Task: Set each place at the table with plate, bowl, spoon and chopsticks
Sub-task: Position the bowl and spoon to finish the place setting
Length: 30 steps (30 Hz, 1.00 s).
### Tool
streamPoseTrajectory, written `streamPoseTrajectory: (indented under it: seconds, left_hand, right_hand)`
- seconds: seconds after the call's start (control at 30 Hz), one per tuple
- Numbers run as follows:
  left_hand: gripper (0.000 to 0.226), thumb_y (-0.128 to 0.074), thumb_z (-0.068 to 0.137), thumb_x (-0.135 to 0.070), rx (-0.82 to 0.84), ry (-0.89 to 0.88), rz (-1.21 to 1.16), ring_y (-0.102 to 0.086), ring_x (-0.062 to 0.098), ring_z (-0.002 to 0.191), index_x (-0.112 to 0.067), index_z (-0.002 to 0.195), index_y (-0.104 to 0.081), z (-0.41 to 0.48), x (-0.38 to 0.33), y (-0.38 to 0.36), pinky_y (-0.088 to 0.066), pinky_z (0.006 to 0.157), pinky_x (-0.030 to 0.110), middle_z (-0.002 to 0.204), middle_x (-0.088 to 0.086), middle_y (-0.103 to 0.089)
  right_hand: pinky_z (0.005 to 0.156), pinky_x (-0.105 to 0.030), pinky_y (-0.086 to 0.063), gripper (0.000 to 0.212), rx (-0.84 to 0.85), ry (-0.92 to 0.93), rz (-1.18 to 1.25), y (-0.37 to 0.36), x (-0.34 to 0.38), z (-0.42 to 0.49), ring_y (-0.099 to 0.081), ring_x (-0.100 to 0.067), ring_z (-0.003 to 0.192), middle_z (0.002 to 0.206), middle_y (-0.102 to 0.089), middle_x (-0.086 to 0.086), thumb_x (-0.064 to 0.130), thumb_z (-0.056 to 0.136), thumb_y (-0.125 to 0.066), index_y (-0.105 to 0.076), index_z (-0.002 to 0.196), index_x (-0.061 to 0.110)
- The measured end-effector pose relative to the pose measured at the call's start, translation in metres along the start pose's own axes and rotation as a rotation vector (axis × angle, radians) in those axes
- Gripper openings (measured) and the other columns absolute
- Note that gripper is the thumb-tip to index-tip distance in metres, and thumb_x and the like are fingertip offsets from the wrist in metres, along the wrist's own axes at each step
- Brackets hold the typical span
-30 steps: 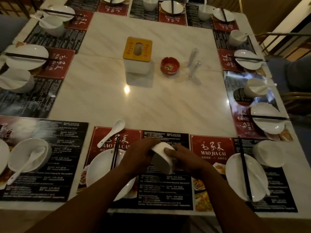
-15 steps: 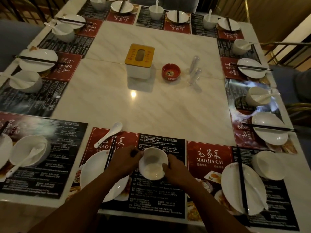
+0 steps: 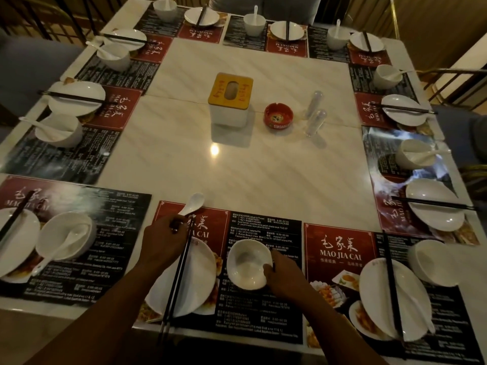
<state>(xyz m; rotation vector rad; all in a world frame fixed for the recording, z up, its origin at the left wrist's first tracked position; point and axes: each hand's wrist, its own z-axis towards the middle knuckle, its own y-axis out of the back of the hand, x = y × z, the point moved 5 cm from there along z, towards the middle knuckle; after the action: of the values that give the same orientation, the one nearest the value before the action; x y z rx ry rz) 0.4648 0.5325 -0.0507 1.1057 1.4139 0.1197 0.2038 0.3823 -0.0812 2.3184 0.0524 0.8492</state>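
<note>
With curled fingers, left hand (image 3: 163,243) pinches spoon (image 3: 191,204), right hand (image 3: 286,276) grips bowl (image 3: 247,263).

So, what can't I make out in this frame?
Head view:
- The left hand covers the spoon handle; its grip cannot be told.
- The right hand fingers behind the bowl are hidden by the bowl's wall.
- The far-left plate is cut off by the frame edge.
- The placemat small print is too small and blurred.
</note>
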Motion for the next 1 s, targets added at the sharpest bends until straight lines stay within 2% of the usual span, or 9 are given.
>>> streamPoseTrajectory:
  seconds: [0.13,0.27,0.37,0.43,0.53,0.73,0.83,0.93,1.0]
  left_hand:
    - [0.017,-0.064,0.095,-0.019,-0.024,0.014,0.040,-0.060,0.003,0.073,-0.017,0.111,-0.068,0.007,0.012,0.004,-0.043,0.058,0.018,0.092,-0.003,-0.065]
    - [0.022,-0.065,0.093,-0.016,-0.001,-0.002,0.100,-0.063,0.011,0.074,-0.015,0.115,-0.066,0.019,0.025,0.007,-0.047,0.059,0.020,0.095,0.003,-0.068]
    - [0.020,-0.067,0.091,-0.013,0.005,-0.029,0.182,-0.061,0.012,0.077,-0.012,0.111,-0.068,0.029,0.032,0.011,-0.044,0.062,0.018,0.097,0.007,-0.069]
    - [0.020,-0.068,0.090,-0.014,0.004,-0.030,0.227,-0.061,0.015,0.078,-0.011,0.110,-0.069,0.036,0.037,0.014,-0.048,0.065,0.023,0.099,0.009,-0.068]
    - [0.016,-0.067,0.090,-0.020,0.040,-0.038,0.270,-0.064,0.017,0.076,-0.016,0.105,-0.070,0.045,0.047,0.015,-0.057,0.068,0.032,0.093,0.005,-0.067]
    - [0.012,-0.066,0.091,-0.022,0.104,-0.163,0.359,-0.056,0.003,0.060,-0.017,0.099,-0.074,0.051,0.045,0.012,-0.040,0.052,0.016,0.072,-0.006,-0.062]
    - [0.014,-0.064,0.095,-0.028,0.131,-0.149,0.388,-0.053,0.002,0.061,-0.017,0.097,-0.072,0.051,0.042,0.010,-0.035,0.053,0.015,0.073,-0.008,-0.057]
    - [0.015,-0.064,0.094,-0.033,0.135,-0.183,0.412,-0.057,0.010,0.070,-0.019,0.098,-0.071,0.058,0.041,0.007,-0.047,0.062,0.024,0.079,-0.008,-0.057]
    - [0.013,-0.067,0.092,-0.033,0.166,-0.167,0.404,-0.059,0.012,0.071,-0.022,0.098,-0.071,0.061,0.039,0.004,-0.049,0.065,0.027,0.077,-0.009,-0.059]
  right_hand:
    - [0.084,-0.028,-0.049,0.034,-0.025,-0.030,0.009,0.001,-0.006,-0.004,-0.055,-0.012,0.101,0.127,-0.060,-0.003,0.022,0.100,-0.049,-0.051,0.134,0.019]
    - [0.091,-0.037,-0.054,0.036,-0.039,-0.076,0.013,-0.001,-0.008,-0.008,-0.058,-0.015,0.104,0.127,-0.060,-0.004,0.023,0.100,-0.049,-0.050,0.136,0.021]
    - [0.081,-0.039,-0.061,0.035,-0.039,-0.125,0.046,-0.003,-0.007,-0.011,-0.064,-0.016,0.096,0.118,-0.059,-0.002,0.022,0.100,-0.049,-0.049,0.135,0.021]
    - [0.072,-0.038,-0.063,0.034,-0.034,-0.150,0.065,-0.003,-0.006,-0.012,-0.067,-0.018,0.089,0.112,-0.057,0.000,0.022,0.100,-0.049,-0.049,0.134,0.021]
    - [0.075,-0.040,-0.062,0.036,-0.041,-0.172,0.045,-0.002,-0.005,-0.013,-0.066,-0.019,0.092,0.115,-0.060,-0.003,0.022,0.100,-0.049,-0.050,0.136,0.021]
    - [0.087,-0.039,-0.056,0.039,-0.061,-0.219,0.031,0.004,0.005,-0.020,-0.062,-0.021,0.105,0.127,-0.063,-0.007,0.035,0.102,-0.048,-0.050,0.138,0.021]
    - [0.082,-0.034,-0.051,0.044,-0.192,-0.215,-0.036,0.023,0.014,-0.027,-0.065,-0.024,0.104,0.122,-0.067,-0.010,0.042,0.102,-0.048,-0.049,0.138,0.017]
    - [0.077,-0.034,-0.052,0.027,-0.420,-0.124,-0.042,0.046,0.035,-0.037,-0.061,-0.014,0.087,0.108,-0.070,-0.005,0.033,0.100,-0.056,-0.060,0.121,0.016]
    - [0.077,-0.033,-0.053,0.023,-0.506,-0.064,-0.081,0.052,0.050,-0.039,-0.061,-0.013,0.088,0.106,-0.069,-0.002,0.028,0.097,-0.061,-0.064,0.116,0.015]
